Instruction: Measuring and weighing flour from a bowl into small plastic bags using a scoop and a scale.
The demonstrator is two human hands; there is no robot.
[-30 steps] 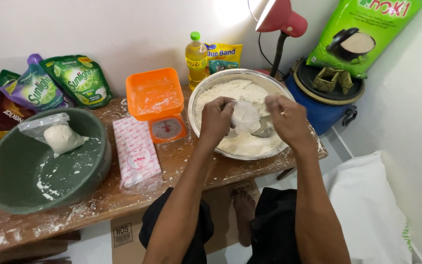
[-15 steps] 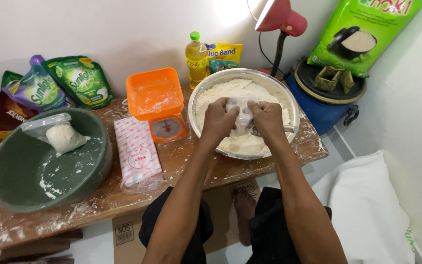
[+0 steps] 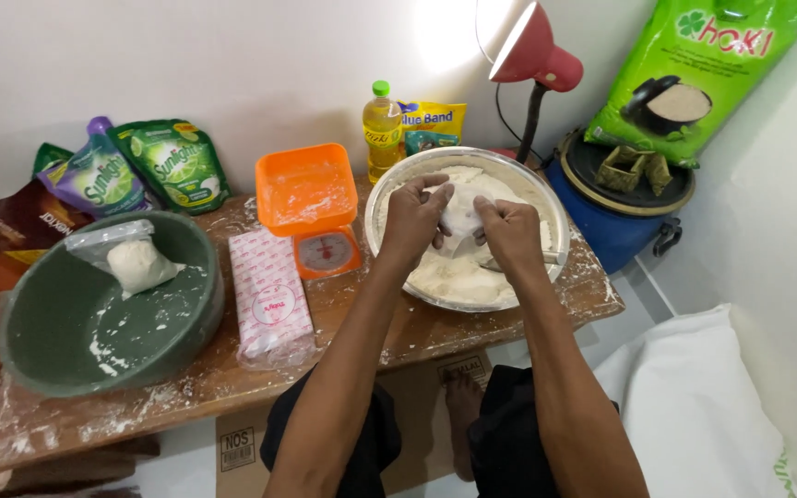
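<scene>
Two bowls (image 3: 103, 323) (image 3: 546, 198), two green pouches (image 3: 177, 166) (image 3: 94, 175), one scale (image 3: 311, 207), one oil bottle (image 3: 381, 129), one lamp (image 3: 532, 60).

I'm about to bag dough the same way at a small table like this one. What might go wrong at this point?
Two risks, as far as I can judge. Both hands, left hand and right hand, hold the small clear bag of dough over the metal bowl; thin plastic may slip or split under a floury grip. The bowl also sits near the table's front right edge, so pressing down could tip it off.
</scene>
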